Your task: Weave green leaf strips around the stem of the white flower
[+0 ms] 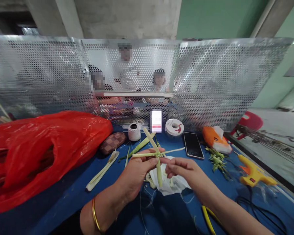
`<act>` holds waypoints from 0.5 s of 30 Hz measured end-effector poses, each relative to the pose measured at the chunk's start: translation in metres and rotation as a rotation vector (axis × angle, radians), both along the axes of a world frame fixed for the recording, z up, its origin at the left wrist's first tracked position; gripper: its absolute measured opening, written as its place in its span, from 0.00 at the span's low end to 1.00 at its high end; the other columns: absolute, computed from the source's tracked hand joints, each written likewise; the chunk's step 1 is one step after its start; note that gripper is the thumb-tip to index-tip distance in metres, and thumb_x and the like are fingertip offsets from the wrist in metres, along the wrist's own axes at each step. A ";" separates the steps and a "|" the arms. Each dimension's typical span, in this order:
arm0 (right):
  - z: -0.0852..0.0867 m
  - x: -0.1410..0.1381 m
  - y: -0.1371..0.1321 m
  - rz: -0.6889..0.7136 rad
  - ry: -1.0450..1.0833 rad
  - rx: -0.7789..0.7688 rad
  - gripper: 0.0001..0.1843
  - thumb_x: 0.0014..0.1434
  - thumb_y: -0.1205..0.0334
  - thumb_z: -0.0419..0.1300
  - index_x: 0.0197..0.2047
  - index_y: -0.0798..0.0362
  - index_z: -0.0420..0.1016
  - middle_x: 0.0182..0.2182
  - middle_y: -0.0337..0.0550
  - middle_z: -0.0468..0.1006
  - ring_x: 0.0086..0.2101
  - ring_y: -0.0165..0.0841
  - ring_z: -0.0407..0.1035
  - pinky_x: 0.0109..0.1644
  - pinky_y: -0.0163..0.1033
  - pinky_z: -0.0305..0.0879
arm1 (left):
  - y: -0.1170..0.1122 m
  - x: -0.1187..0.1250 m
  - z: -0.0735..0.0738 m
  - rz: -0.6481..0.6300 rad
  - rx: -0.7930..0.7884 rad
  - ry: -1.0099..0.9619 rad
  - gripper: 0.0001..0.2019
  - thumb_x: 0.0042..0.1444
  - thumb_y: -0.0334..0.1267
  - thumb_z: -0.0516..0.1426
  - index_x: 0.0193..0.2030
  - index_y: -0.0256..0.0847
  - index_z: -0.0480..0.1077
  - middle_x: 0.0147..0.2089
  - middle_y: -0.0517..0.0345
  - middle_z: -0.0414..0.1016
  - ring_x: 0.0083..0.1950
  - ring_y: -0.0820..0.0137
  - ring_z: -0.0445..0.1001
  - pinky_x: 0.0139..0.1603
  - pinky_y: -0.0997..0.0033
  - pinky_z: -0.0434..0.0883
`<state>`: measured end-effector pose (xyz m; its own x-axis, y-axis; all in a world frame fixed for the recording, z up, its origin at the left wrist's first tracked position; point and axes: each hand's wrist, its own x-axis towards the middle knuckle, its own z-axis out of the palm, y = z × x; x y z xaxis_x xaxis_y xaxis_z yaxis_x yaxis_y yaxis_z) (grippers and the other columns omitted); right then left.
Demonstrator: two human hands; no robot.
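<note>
My left hand (134,173) is closed around pale green leaf strips (158,163) that cross each other just above the blue table (63,199). One strip stands upright through the fingers and another runs sideways to the right. My right hand (183,169) pinches the strips at the crossing from the right side. Under both hands lies a crumpled white cloth or paper (171,186) with small leaf scraps. A gold bangle (95,215) circles my left wrist.
A big red plastic bag (39,150) fills the left side. A yellow glue gun (253,173), black phone (193,145), tape roll (174,127), thread spool (134,131), checked pouch (112,142) and loose leaf strips (103,171) lie around. A perforated metal screen (222,78) stands behind, with several people beyond it.
</note>
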<state>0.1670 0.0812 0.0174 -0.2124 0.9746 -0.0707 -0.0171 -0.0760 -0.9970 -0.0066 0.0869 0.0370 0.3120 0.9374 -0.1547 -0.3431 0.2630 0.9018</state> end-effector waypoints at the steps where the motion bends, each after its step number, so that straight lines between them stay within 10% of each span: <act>1: 0.002 -0.003 -0.004 0.075 0.000 -0.009 0.13 0.49 0.52 0.66 0.26 0.54 0.79 0.24 0.42 0.76 0.29 0.34 0.68 0.37 0.38 0.62 | 0.000 0.000 -0.001 0.007 0.014 0.001 0.16 0.51 0.33 0.63 0.48 0.36 0.75 0.47 0.49 0.79 0.43 0.64 0.78 0.47 0.68 0.72; 15: -0.004 -0.015 -0.018 0.093 -0.152 0.313 0.16 0.61 0.55 0.57 0.24 0.53 0.71 0.26 0.39 0.68 0.29 0.32 0.61 0.34 0.35 0.59 | -0.007 0.013 -0.014 0.068 -0.091 -0.060 0.15 0.43 0.33 0.67 0.41 0.34 0.78 0.36 0.50 0.81 0.35 0.68 0.76 0.32 0.75 0.69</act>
